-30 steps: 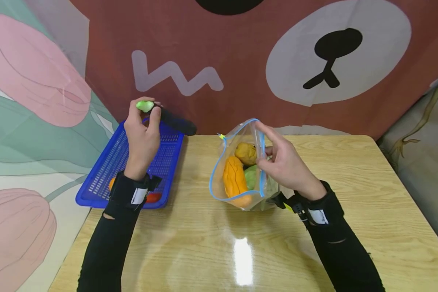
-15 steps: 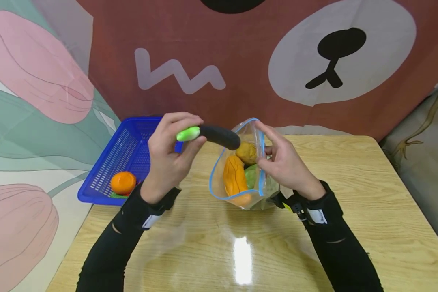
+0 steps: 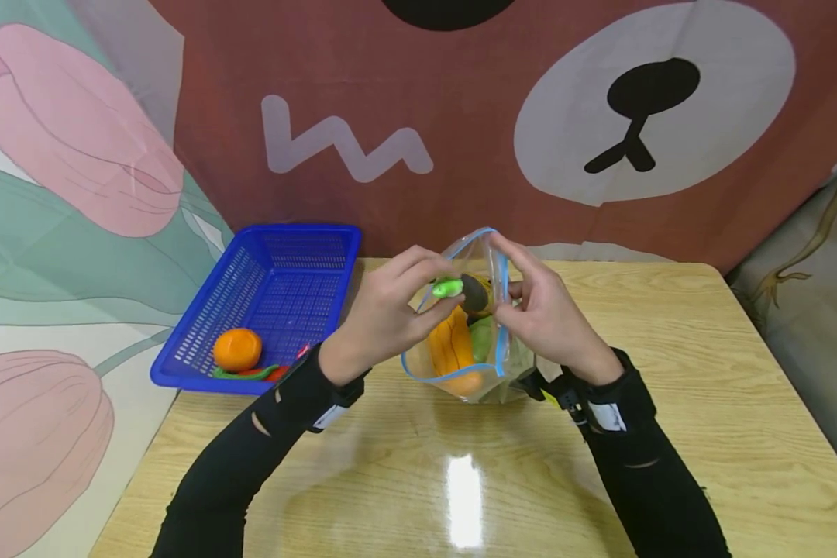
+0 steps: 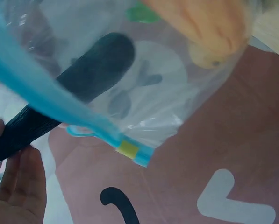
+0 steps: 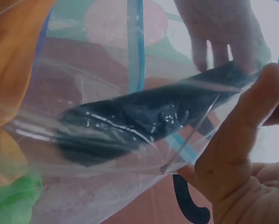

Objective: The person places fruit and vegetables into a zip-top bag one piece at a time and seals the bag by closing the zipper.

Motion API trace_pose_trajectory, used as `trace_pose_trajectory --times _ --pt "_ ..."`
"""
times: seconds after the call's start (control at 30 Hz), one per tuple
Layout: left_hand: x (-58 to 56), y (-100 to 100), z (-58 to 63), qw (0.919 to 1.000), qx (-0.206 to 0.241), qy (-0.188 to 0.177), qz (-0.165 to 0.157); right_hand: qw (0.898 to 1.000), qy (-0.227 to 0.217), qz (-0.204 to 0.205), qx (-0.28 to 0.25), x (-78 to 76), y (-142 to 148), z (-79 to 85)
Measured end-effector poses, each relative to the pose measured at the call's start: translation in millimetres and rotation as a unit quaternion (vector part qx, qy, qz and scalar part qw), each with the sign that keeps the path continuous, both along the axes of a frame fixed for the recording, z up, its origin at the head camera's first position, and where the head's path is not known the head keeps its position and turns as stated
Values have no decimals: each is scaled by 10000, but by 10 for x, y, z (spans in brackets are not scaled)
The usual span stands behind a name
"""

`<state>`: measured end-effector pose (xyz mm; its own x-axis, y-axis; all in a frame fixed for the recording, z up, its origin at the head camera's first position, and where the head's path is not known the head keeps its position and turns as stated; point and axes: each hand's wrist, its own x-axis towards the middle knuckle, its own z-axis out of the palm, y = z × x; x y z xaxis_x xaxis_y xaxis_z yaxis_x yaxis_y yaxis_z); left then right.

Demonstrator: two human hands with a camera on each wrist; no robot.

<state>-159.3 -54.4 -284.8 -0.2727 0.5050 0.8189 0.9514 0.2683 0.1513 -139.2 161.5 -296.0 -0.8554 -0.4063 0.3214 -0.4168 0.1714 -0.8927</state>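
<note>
My left hand pinches a dark eggplant near its bright green stem end. The eggplant's far end reaches through the mouth of a clear zip bag with a blue rim and is seen through the plastic in both wrist views. My right hand grips the bag's right rim between thumb and fingers, and the mouth stands wide. Inside the bag lie a long orange vegetable, a round green item and a yellowish-brown lump, partly hidden behind the eggplant.
A blue perforated basket stands at the left of the wooden table. It holds an orange, a green chili-like item and red items partly behind my left sleeve. A printed cloth hangs behind the table.
My left hand has carried the eggplant from above the basket rightward and down into the bag's mouth. The basket's contents are now uncovered. My right hand and the bag stay put.
</note>
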Motion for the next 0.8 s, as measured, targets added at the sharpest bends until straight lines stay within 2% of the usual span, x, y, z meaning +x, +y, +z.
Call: trace_pose_trajectory --times 0.13,0.2,0.37,0.53,0.67,0.8 --pt "-27 53 -42 9959 -636 418 487 10000 -12 0 -34 2 15 -2" --pt "-35 81 -60 9936 -875 426 572 10000 -19 11 -48 2 22 -3" --pt "-55 159 -110 9908 -1272 -166 437 10000 -39 24 -82 0 23 -4" --pt "-63 206 -122 9812 -1757 -516 617 10000 -33 14 -67 3 10 -4" --pt "-43 193 -79 9665 -2296 -659 942 10000 1 2 -41 4 8 -4" --pt "-13 174 -29 9396 -2997 -821 1434 10000 7 -7 -25 5 10 -5"
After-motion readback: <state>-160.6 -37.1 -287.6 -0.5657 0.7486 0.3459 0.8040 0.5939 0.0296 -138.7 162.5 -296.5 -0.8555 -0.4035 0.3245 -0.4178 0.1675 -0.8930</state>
